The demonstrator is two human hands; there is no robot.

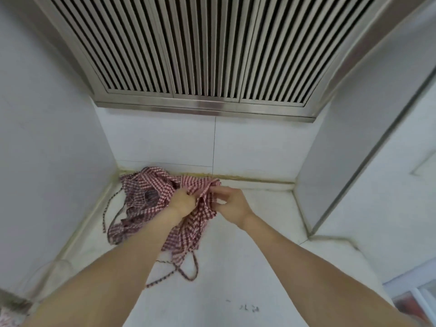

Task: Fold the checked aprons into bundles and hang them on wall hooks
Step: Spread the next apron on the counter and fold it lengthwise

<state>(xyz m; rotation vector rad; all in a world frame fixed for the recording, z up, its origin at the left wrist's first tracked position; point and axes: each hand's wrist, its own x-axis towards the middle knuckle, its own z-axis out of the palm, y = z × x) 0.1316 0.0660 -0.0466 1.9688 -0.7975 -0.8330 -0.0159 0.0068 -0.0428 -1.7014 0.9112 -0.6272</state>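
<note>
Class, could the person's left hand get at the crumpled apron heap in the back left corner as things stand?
Probably yes. The left hand grips checked cloth right beside the crumpled apron heap, with nothing between them on the white counter. It would need to let go first.

Slatted stainless-steel extractor hood (203,50) overhead; white tiled back wall (165,140) below it; white worktop (236,267) with dark scuff marks (250,308); grey side panel (342,149) at right.

I am seeing no text, label, brand or number that I can read. A few small dark marks are showing on the white counter (236,267) near its front edge, too blurred to make out as writing.
</note>
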